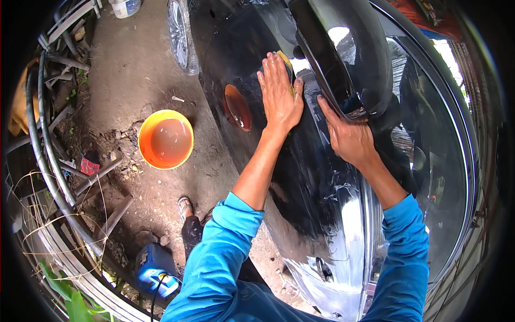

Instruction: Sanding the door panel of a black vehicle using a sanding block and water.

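Observation:
My left hand (pixel 280 99) lies flat on a glossy black car panel (pixel 300 155), fingers stretched forward and close together. Under it is a thin pad with a yellow edge (pixel 285 58), mostly covered by the fingers; its kind is not plain. My right hand (pixel 347 137) rests on the bodywork by the car's black side mirror (pixel 343 59). Its index finger is stretched out, and the mirror hides some of the other fingers. Wet streaks and pale smears mark the paint, and the panel reflects the orange bucket.
An orange bucket (pixel 166 139) of murky water stands on the dirt ground to the left. Nearer me is a blue jug (pixel 155 268). A plastic-wrapped wheel (pixel 182 35) and a white pail (pixel 125 7) are farther off. Bent poles (pixel 53 161) line the left side.

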{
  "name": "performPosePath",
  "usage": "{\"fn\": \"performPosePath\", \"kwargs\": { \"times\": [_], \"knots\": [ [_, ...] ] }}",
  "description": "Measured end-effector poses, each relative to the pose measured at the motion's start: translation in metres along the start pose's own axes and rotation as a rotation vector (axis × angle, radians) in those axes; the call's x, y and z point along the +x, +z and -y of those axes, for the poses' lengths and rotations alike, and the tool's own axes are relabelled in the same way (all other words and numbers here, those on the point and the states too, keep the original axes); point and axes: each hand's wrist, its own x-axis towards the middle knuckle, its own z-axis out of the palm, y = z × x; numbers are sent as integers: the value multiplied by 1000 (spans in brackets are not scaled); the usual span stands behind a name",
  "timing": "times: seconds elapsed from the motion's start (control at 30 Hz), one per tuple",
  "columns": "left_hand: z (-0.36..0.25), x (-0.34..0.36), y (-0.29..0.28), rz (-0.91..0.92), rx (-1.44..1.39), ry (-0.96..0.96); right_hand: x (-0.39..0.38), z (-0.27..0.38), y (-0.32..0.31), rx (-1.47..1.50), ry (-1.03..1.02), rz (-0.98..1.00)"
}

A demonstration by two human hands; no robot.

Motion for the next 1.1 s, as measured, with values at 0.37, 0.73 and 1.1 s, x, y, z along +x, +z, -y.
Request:
{"fn": "performPosePath", "kwargs": {
  "times": [0.37, 0.73, 1.1],
  "knots": [
    [-4, -12, -6, -46, 10, 29, 4, -1, 11, 60, -95, -219],
    [-104, -237, 5, 312, -33, 20, -8, -15, 6, 219, -46, -48],
    [-126, -309, 20, 339, -49, 65, -4, -22, 15, 158, -142, -186]
  ]
}}
